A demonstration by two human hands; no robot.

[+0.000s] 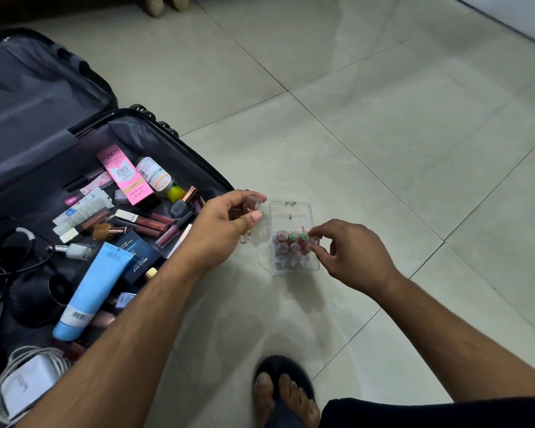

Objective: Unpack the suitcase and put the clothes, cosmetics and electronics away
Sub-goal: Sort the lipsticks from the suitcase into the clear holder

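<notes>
Mostly lipsticks point(292, 242) — clear organizer point(291, 208).

You have one open suitcase point(155, 140) on the tiled floor point(383, 149) and one clear organizer point(292, 208) beside it. In the organizer you can count about seven small lip tubes point(282, 236) standing near its right edge; the blur makes the exact number uncertain. In the suitcase you have one pink BB cream box point(124, 176), one blue tube point(96, 288), one white bottle point(153, 173), one dark Bella Vita box point(141, 261) and one white charger point(28, 387) at the lower left corner. Two hands and one sandalled foot point(286, 393) show.
</notes>
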